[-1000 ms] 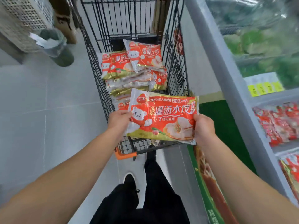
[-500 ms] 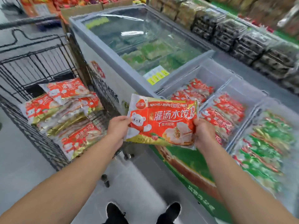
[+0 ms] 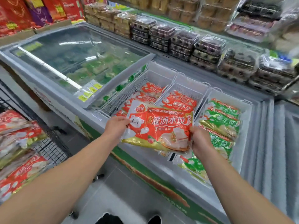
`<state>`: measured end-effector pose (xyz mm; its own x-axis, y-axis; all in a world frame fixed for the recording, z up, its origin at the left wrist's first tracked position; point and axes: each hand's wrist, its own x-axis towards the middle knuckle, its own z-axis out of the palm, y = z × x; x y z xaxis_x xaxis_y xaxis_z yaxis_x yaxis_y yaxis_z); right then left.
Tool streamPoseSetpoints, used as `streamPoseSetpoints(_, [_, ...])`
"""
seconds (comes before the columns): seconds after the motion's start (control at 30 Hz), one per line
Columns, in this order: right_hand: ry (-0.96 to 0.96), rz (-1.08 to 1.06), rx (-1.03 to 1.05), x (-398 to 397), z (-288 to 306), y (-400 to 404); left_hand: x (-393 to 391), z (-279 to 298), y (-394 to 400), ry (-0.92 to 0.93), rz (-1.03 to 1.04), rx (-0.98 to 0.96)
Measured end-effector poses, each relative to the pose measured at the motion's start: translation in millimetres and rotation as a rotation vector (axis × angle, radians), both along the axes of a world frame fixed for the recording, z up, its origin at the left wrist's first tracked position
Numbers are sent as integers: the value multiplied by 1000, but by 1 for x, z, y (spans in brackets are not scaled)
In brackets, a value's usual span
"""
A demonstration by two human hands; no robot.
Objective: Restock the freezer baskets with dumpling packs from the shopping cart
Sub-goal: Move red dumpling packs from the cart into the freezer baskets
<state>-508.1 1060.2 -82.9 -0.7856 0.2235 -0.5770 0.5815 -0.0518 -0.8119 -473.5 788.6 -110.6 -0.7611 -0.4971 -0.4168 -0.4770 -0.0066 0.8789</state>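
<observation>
Held pack: one red dumpling pack point(image 3: 159, 128) held flat, printed face up, over the front edge of the open freezer point(image 3: 145, 160) — above the near ends of the left and middle baskets.
Left hand point(image 3: 115, 126): grips the pack's left edge; the fingers curl under the wrapper, so only the back of the hand shows.
Right hand point(image 3: 199, 139): grips the pack's lower right corner; the fingers are closed on the wrapper, thumb on top.
Left basket point(image 3: 124, 92): white mesh, holds red dumpling packs point(image 3: 150, 91) lying flat.
Middle basket point(image 3: 191, 88): holds more red packs point(image 3: 179, 102), partly hidden behind the held pack.
Right basket point(image 3: 242, 101): holds green dumpling packs point(image 3: 221, 120) overlapping in a row — the nearest ones reach the freezer's front edge.
Shopping cart point(image 3: 51, 149): black wire, at the left edge of the view, beside the freezer; red packs point(image 3: 21, 172) are piled in it.
Glass lid point(image 3: 77, 52): closed over the freezer's left section, with yellow price tags point(image 3: 90, 92) at its near corner; green goods show blurred beneath.
Shelf behind freezer: stacked clear boxes of dark goods point(image 3: 208, 46); contents too blurred to identify.
Floor point(image 3: 123, 191): grey tiles; two dark shoe tips at the bottom edge.
</observation>
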Motion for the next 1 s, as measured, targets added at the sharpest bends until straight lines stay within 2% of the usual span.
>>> streamPoseSetpoints(0.23, [-91,-73,-9,-39,-25,41,-65,-13,45,-42,-85,-66])
streamPoseSetpoints(0.43, [-206,-161,-32,-96,-61,44,-155,-47,54,-137,-195,-61])
streamPoseSetpoints(0.63, [-244,-228,43,-186,-86,41,-268,-73,54,-230,-345,-83])
streamPoseSetpoints(1.0, [-193,-281,143,-366,-129,60,-462,-109,84,-194,-497,-171])
